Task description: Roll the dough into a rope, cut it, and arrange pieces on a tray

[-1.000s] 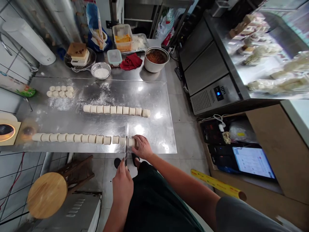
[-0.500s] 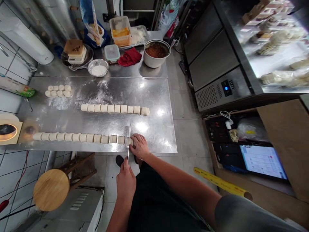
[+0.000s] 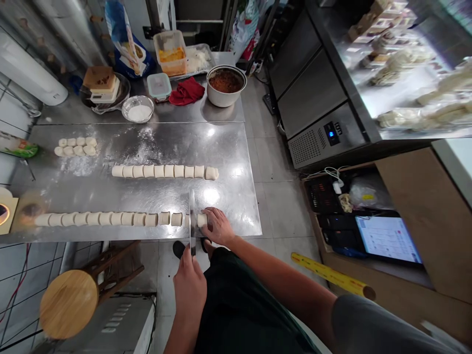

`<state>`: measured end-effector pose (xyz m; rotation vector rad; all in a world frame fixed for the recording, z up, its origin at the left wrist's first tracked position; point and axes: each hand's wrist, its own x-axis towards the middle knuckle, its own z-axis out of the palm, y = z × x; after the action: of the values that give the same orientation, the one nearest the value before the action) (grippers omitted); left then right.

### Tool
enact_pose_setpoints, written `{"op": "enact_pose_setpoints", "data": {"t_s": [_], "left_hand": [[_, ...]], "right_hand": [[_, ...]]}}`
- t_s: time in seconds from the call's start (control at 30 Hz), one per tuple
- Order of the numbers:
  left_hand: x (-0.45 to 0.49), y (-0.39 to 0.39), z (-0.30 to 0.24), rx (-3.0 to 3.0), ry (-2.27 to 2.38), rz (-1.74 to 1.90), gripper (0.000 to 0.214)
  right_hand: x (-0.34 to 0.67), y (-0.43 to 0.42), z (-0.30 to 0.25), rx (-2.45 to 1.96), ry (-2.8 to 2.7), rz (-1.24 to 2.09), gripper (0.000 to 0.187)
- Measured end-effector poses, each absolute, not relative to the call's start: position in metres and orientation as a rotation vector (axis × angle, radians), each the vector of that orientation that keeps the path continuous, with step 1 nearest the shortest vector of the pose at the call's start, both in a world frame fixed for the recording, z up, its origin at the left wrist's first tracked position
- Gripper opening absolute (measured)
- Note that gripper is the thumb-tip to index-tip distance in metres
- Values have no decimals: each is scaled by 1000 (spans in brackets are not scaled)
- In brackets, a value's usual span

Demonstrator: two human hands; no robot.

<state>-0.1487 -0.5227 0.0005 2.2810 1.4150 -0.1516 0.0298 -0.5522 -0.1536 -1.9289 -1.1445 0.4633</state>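
My left hand (image 3: 190, 285) is closed around the handle of a knife (image 3: 192, 221), its blade pointing away from me and standing upright across a row of dough. That row of cut dough pieces (image 3: 116, 219) runs along the front edge of the steel table. To the right of the blade, my right hand (image 3: 218, 227) has its bent fingers on the end dough piece (image 3: 201, 220). A gap parts this piece from the blade. Farther back lies a second row of cut dough (image 3: 158, 171). Part of one piece is hidden behind the blade.
Small dough pieces (image 3: 75, 146) sit at the left on the floured steel table (image 3: 236, 196). Behind are a bowl of flour (image 3: 137, 109), a red cloth (image 3: 187, 91) and a pot of filling (image 3: 226, 86). A wooden stool (image 3: 69, 304) stands at lower left.
The end dough piece and my right hand have moved right, away from the blade. The knife blade now shows more of its side. The whole view has shifted slightly.
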Motion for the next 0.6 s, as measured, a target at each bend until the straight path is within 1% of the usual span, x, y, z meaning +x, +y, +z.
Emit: {"op": "enact_pose_setpoints", "data": {"t_s": [0.13, 0.33, 0.5, 0.6], "left_hand": [[-107, -529, -6, 2306, 1379, -208, 46], [-106, -540, -11, 2297, 1369, -320, 47], [-152, -566, -8, 2154, 1411, -406, 51], [-199, -588, 9, 2085, 1600, -403, 50]], "right_hand": [[30, -553, -158, -1939, -1146, 450, 55], [28, -555, -164, -1923, -1148, 439, 49], [30, -555, -164, -1925, -1138, 425, 46], [32, -557, -160, -1918, -1138, 446, 49]]}}
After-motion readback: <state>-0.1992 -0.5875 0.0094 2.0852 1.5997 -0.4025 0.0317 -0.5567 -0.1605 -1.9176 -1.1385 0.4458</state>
